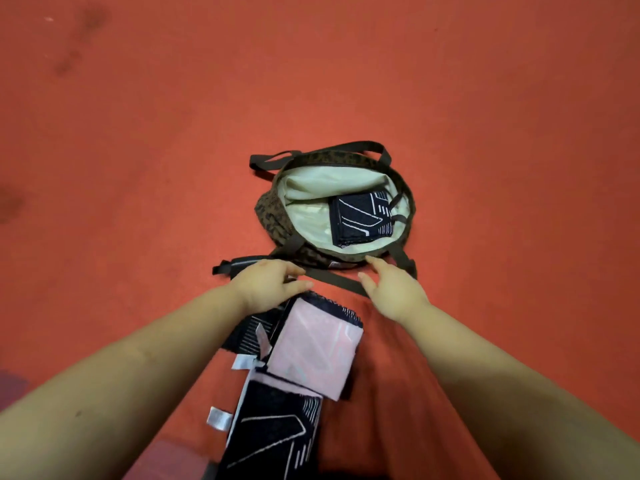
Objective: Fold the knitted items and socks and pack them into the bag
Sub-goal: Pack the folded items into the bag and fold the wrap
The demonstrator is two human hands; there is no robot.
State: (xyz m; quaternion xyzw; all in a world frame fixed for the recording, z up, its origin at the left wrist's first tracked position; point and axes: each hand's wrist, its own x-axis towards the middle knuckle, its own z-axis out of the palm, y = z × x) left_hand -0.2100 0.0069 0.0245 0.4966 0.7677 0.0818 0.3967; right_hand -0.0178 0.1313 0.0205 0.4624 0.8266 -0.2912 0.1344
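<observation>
A brown patterned bag (pixel 273 209) lies open on the red floor, its cream lining showing. Inside it sits a folded black knitted item (pixel 360 218) with white line pattern. Nearer me, a folded pink-faced knitted item (pixel 313 351) lies across another black knitted piece (pixel 273 431) with white tags. My left hand (pixel 268 284) rests at the far edge of the pink item, fingers relaxed and extended, holding nothing I can see. My right hand (pixel 391 292) hovers open over the bag's dark strap (pixel 341 281), just short of the bag's near rim.
The red carpeted floor (pixel 173 133) spreads all around, with a few dark stains at the far left. A black strap buckle (pixel 228 265) lies left of the bag. The bag's handles (pixel 346 148) splay at its far side.
</observation>
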